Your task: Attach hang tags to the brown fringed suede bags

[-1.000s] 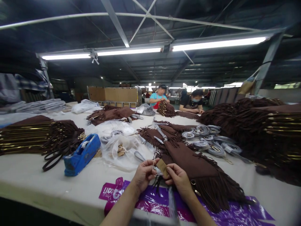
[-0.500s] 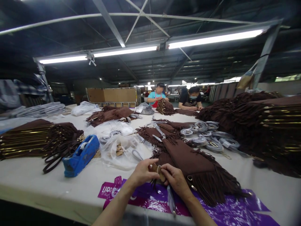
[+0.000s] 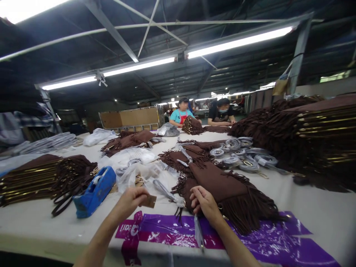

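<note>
My left hand [image 3: 134, 199] pinches a small brown card tag [image 3: 150, 201], over the table in front of a clear plastic bag [image 3: 158, 171]. To its right, my right hand [image 3: 204, 202] has curled fingers beside a dark brown fringed bag [image 3: 219, 181]; what the fingertips hold, if anything, is too small to make out. A plastic-wrapped strap [image 3: 198, 231] hangs below that hand, over purple printed plastic [image 3: 167, 224] at the table's front edge. Another wrapped strap [image 3: 167, 191] lies between the hands.
A blue tape dispenser [image 3: 96, 191] stands left, near stacked brown bags [image 3: 36, 178]. Coiled wrapped straps [image 3: 244, 157] lie right of centre, beside a tall pile of fringed bags [image 3: 319, 137]. Two people [image 3: 180, 115] are across the table [image 3: 30, 226].
My hands have come apart. My left hand has moved left with the brown tag, while my right hand stays near the fringed bag. The camera view has tilted and shifted slightly.
</note>
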Available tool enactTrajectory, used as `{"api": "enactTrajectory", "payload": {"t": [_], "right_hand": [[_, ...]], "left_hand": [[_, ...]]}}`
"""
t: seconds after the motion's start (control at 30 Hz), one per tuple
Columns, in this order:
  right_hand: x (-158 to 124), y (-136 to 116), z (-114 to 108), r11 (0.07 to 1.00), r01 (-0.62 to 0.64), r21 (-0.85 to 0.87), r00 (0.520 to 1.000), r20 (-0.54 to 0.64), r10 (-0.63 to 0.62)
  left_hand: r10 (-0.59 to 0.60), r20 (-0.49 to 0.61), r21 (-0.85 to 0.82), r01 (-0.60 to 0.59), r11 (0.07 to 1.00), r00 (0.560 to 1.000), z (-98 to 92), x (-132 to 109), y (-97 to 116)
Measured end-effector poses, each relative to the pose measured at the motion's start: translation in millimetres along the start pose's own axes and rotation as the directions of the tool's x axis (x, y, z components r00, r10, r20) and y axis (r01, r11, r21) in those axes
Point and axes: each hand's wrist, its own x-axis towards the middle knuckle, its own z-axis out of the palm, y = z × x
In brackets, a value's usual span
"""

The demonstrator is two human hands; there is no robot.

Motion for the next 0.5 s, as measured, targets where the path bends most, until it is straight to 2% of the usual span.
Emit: {"api": "enactTrajectory", "payload": {"t": [0.07,0.13,0.27,0.33,0.4,0.43,0.47,0.5], "right_hand": [[-1.6,-5.0,0.1,0.997,-0.008,0.078,1.0,-0.005,0.008],[-3.2,-10.9,-4.4,0.99,-0.014,0.137,1.0,0.001,0.014],[-3.6,-22.7,-31.7,0.912,-0.067,0.406,0.998,0.045,0.054],[-3.4,-27.7,-48.5,0.86,-0.02,0.511,1.0,-0.006,0.027],[-3.8,-31.2,-60.5,0.881,0.112,0.46,0.992,-0.108,-0.07],[-4.1,-32.5,-63.9,0.917,0.181,0.357,0.981,-0.136,-0.141],[-4.2,-33.6,-65.8,0.952,0.239,0.193,0.969,-0.115,-0.22],[-3.8,-34.6,-67.0,0.957,0.291,-0.02,0.956,-0.044,-0.291]], "left_hand": [[0.092,0.033,0.213,-0.097,0.972,0.995,17.6,-3.2,13.0],[0.199,0.071,0.388,-0.211,0.897,0.977,53.3,-0.8,31.2],[0.29,0.298,0.553,-0.412,0.724,0.91,133.3,16.8,56.6],[0.321,0.354,0.601,-0.477,0.642,0.878,156.0,27.1,58.5],[0.375,0.393,0.618,-0.543,0.568,0.84,162.4,37.2,56.9],[0.405,0.416,0.617,-0.58,0.532,0.814,160.8,42.2,56.6],[0.428,0.441,0.613,-0.613,0.499,0.789,157.0,47.3,57.6],[0.447,0.462,0.61,-0.64,0.468,0.767,152.1,52.0,60.3]]}}
